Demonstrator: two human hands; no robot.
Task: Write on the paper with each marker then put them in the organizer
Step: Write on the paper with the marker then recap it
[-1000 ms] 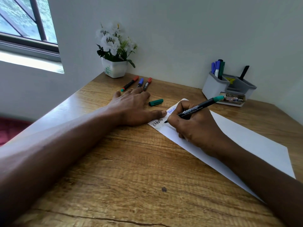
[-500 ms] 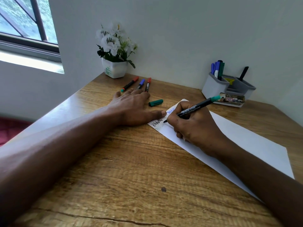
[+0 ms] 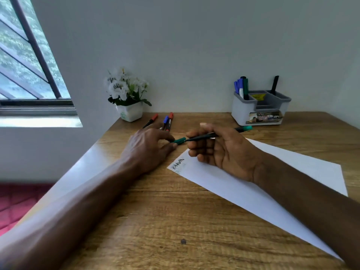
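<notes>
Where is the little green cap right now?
In the head view's middle, the green cap is pinched by the left hand at the tip of the green marker the right hand holds, just beyond the paper corner.

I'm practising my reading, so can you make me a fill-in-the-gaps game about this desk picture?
1. The left hand pinches the loose green ____.
2. The right hand grips the green marker, whose barrel is ____.
3. The flowers in the pot are ____.
4. Behind the left hand lie ____ capped markers.
Missing words: cap, black, white, three.
</notes>
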